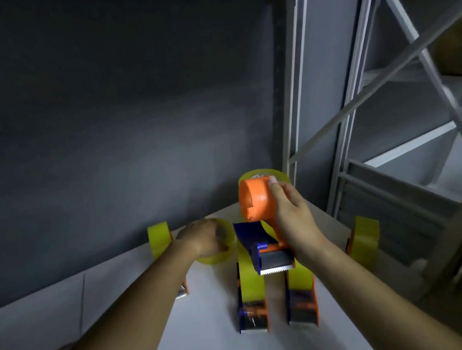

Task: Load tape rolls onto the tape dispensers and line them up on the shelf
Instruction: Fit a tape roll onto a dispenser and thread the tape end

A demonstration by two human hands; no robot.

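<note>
Head view shows the left hand gripping a yellow tape roll on the shelf. Right of it, the right hand holds an empty orange dispenser above two loaded dispensers standing side by side

Orange, blue and yellow-green against grey.

The raised tape dispenser has an orange hub, a dark blue flap and a silver toothed blade. The tape roll under the left hand is translucent yellow-green, as is the upright roll at the shelf's far edge. Two loaded dispensers near the shelf's front edge show yellow-green tape on orange-and-blue frames. The shelf is pale grey, the wall dark grey.
</note>
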